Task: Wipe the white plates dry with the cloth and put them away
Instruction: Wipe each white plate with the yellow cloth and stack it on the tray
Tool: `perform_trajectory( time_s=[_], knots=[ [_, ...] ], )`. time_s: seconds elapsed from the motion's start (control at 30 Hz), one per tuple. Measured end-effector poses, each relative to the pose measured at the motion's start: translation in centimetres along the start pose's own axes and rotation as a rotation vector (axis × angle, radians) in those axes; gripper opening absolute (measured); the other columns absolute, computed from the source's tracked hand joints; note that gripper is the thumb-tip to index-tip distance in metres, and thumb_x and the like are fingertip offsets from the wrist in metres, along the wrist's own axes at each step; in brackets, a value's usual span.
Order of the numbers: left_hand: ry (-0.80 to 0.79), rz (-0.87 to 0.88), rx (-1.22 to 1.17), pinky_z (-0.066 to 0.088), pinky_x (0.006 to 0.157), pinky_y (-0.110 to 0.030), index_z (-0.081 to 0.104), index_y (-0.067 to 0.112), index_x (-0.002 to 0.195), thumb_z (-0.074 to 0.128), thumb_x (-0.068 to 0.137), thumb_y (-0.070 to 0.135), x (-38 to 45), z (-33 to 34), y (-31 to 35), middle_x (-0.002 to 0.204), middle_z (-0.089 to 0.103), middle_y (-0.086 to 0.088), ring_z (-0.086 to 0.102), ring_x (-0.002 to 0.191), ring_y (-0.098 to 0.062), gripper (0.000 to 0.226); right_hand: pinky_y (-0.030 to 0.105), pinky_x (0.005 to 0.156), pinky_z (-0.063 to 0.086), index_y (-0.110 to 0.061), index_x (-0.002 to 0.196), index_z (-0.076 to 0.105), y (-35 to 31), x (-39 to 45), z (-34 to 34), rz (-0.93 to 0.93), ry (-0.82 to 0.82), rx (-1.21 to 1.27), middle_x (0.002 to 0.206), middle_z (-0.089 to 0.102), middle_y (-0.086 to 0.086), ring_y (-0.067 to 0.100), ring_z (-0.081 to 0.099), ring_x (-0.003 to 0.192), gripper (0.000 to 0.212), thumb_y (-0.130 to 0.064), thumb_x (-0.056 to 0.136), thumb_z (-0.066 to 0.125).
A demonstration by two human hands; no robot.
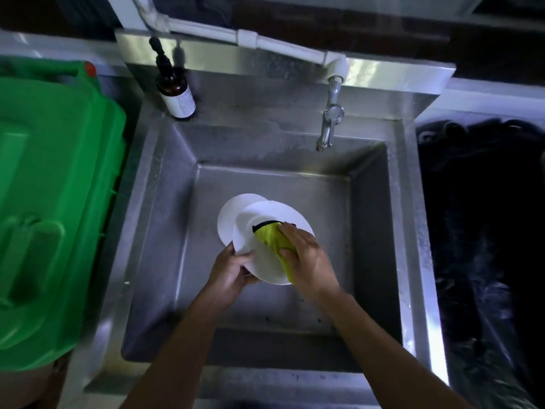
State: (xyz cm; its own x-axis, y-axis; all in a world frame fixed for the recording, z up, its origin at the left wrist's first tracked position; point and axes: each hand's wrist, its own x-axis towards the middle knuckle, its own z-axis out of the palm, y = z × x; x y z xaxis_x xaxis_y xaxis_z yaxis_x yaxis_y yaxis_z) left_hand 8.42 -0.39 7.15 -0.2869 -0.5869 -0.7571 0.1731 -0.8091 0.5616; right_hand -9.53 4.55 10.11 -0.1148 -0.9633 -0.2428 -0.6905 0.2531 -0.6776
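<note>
Plate over the sink, cloth on its face.

Your left hand [233, 270] grips the top plate [259, 231] at its near-left rim, thumb curled over the upper face, fingers underneath. The plate tilts, far edge higher, face up toward you, held above the middle of the sink [153, 231]. Your right hand [309, 261] lies on its right half, fingers bent over the yellow cloth [274, 242] and pressing it onto the plate; the cloth's long axis runs from the plate's centre to its near rim. A second plate [228, 216] shows behind the first, toward the far left; whether you hold it too, I cannot tell. Tap [330, 119] at the far edge, bottle [175, 87] at the far-left corner.
</note>
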Motion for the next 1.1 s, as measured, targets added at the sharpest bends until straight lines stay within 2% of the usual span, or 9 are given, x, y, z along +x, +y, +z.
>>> perform_trajectory(
  time_s=[0.1, 0.23, 0.37, 0.53, 0.67, 0.77, 0.83, 0.93, 1.1],
  knots=[
    [-0.093, 0.026, -0.004, 0.059, 0.073, -0.046, 0.064, 0.019, 0.131, 0.066, 0.075, 0.007, -2.8, 0.6, 1.0, 0.124, 0.071, -0.013, 0.069, 0.11, -0.035, 0.058, 0.042, 0.113, 0.036, -0.022, 0.148, 0.051, -1.6, -1.2, -1.3, -0.092, -0.031, -0.097, 0.154, 0.048, -0.004, 0.019, 0.043, 0.143, 0.048, -0.022, 0.1, 0.06],
    [-0.151, 0.05, -0.007, 0.059, 0.07, -0.045, 0.061, 0.012, 0.133, 0.068, 0.067, 0.0, -5.8, 0.5, 2.4, 0.122, 0.07, -0.018, 0.067, 0.108, -0.039, 0.067, 0.046, 0.114, 0.036, -0.021, 0.148, 0.051, -3.5, -2.6, -2.7, -0.164, 0.014, -0.163, 0.156, 0.044, -0.004, 0.019, 0.04, 0.146, 0.045, -0.023, 0.103, 0.057],
    [-0.194, 0.078, 0.032, 0.059, 0.069, -0.043, 0.062, 0.01, 0.13, 0.064, 0.064, -0.005, -8.0, -0.7, 3.8, 0.116, 0.071, -0.019, 0.069, 0.103, -0.036, 0.068, 0.049, 0.122, 0.015, -0.031, 0.159, 0.028, -5.0, -4.8, -2.5, -0.277, -0.11, -0.357, 0.167, 0.013, -0.015, 0.01, 0.006, 0.156, 0.05, -0.031, 0.11, 0.035],
    [-0.282, 0.117, 0.108, 0.058, 0.076, -0.051, 0.066, 0.011, 0.117, 0.063, 0.064, -0.006, -9.7, -1.9, 5.4, 0.101, 0.072, -0.016, 0.071, 0.092, -0.033, 0.056, 0.051, 0.123, 0.014, -0.028, 0.162, 0.013, -7.5, -6.0, -1.6, -0.385, -0.143, -0.434, 0.169, -0.005, -0.013, 0.014, -0.009, 0.156, 0.066, -0.016, 0.105, 0.042],
    [-0.32, 0.147, 0.191, 0.053, 0.082, -0.054, 0.065, 0.004, 0.113, 0.064, 0.066, -0.003, -10.9, -3.0, 6.6, 0.1, 0.07, -0.019, 0.069, 0.093, -0.036, 0.047, 0.05, 0.125, 0.012, -0.026, 0.163, 0.008, -9.7, -5.7, -1.5, -0.447, -0.092, -0.468, 0.17, -0.005, -0.009, 0.016, -0.009, 0.156, 0.065, -0.019, 0.106, 0.04],
    [-0.34, 0.163, 0.235, 0.059, 0.075, -0.049, 0.07, 0.011, 0.105, 0.065, 0.067, -0.001, -11.6, -3.3, 7.5, 0.101, 0.073, -0.016, 0.072, 0.093, -0.033, 0.041, 0.05, 0.125, 0.013, -0.025, 0.162, 0.006, -11.3, -4.9, -1.6, -0.465, -0.023, -0.493, 0.169, -0.005, -0.008, 0.017, -0.007, 0.157, 0.061, -0.023, 0.109, 0.035],
    [-0.35, 0.167, 0.249, 0.059, 0.069, -0.044, 0.068, 0.015, 0.11, 0.064, 0.066, 0.001, -12.0, -3.2, 8.1, 0.104, 0.074, -0.012, 0.072, 0.093, -0.028, 0.047, 0.05, 0.125, 0.014, -0.024, 0.162, 0.006, -12.2, -4.1, -1.8, -0.453, 0.021, -0.501, 0.169, -0.004, -0.007, 0.018, -0.006, 0.157, 0.057, -0.027, 0.11, 0.029],
    [-0.36, 0.18, 0.264, 0.059, 0.071, -0.043, 0.066, 0.018, 0.12, 0.064, 0.064, 0.004, -12.7, -3.1, 8.6, 0.109, 0.074, -0.01, 0.071, 0.093, -0.026, 0.057, 0.049, 0.125, 0.016, -0.022, 0.163, 0.01, -13.3, -3.0, -2.5, -0.446, 0.073, -0.497, 0.17, 0.001, -0.005, 0.018, -0.003, 0.157, 0.055, -0.032, 0.11, 0.023],
    [-0.316, 0.233, 0.219, 0.058, 0.073, -0.046, 0.067, 0.019, 0.122, 0.065, 0.061, 0.005, -13.8, -2.1, 9.0, 0.12, 0.071, -0.016, 0.069, 0.098, -0.032, 0.063, 0.048, 0.123, 0.018, -0.022, 0.162, 0.014, -14.0, -1.4, -4.3, -0.358, 0.19, -0.464, 0.17, 0.004, -0.005, 0.016, -0.002, 0.157, 0.057, -0.03, 0.108, 0.029]
  ],
)
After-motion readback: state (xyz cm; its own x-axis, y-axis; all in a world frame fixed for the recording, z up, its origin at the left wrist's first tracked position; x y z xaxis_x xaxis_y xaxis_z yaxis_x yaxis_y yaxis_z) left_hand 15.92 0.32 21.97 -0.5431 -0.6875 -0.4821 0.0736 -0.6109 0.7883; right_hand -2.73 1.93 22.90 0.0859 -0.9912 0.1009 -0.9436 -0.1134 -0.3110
